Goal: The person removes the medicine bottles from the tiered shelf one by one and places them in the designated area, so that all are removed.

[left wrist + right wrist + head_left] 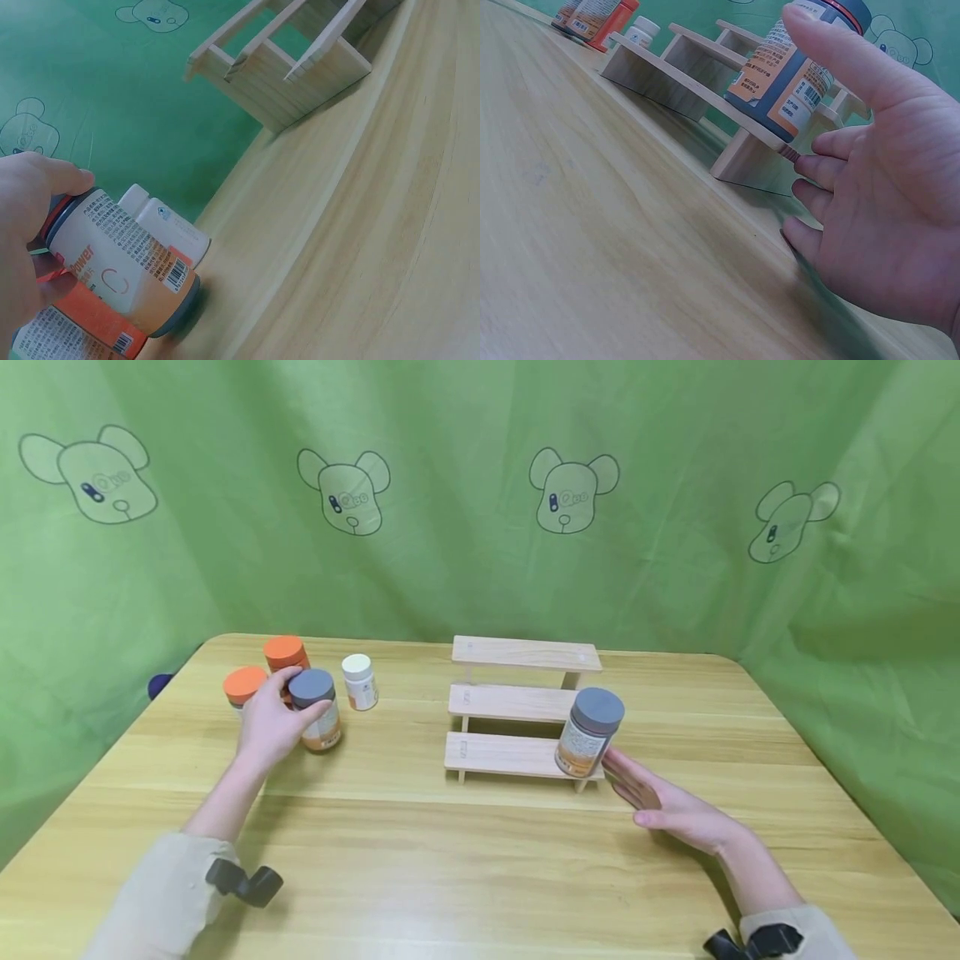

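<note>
My left hand grips a supplement bottle with a grey lid near its top, thumb on one side and fingers on the other. Two orange-lidded bottles are close behind and beside that hand, partly hidden by it. A small white bottle stands just to the right. Another grey-lidded bottle stands at the right end of the lowest step of a wooden three-step rack. Beside it, my right hand has its fingers extended and holds nothing; whether the fingertips touch the rack is unclear.
The wood-grain table spreads in front of the rack and around both arms. A green curtain with bear-head outlines hangs behind the table and along its sides.
</note>
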A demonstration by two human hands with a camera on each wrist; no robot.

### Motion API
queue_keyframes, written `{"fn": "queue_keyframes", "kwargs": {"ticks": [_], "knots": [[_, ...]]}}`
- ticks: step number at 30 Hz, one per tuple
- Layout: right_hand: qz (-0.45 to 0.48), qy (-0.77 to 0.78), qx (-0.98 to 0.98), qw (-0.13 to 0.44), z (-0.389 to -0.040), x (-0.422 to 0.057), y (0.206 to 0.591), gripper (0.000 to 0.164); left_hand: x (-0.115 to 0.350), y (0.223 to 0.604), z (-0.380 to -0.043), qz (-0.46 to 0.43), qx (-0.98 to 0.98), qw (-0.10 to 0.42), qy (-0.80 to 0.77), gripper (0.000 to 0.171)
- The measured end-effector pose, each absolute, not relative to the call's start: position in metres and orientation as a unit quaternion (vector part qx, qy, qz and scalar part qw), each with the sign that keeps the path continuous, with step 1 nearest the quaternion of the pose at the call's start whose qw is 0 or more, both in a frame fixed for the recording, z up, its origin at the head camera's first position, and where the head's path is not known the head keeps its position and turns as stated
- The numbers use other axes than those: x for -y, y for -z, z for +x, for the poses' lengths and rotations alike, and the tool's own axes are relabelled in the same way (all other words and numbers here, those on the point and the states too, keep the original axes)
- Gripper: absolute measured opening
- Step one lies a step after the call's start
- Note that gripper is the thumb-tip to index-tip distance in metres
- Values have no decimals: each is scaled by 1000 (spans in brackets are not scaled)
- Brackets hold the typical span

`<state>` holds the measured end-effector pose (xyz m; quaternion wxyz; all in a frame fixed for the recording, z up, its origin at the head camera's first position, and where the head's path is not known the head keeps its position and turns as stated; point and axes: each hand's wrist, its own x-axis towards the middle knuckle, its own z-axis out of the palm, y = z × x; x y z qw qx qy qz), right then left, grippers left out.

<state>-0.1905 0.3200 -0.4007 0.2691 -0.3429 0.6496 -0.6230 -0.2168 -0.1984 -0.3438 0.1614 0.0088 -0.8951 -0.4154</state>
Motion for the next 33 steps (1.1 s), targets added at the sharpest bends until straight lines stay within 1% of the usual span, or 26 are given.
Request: {"fn": "queue_keyframes", "kwargs": {"ticks": [26,33], "knots": [[-342,628,-644,271,-187,-316,396,80,201,351,-218,30,889,150,432,68],[-341,627,-647,269,-187,-316,396,80,202,353,-218,30,886,154,437,68]]}}
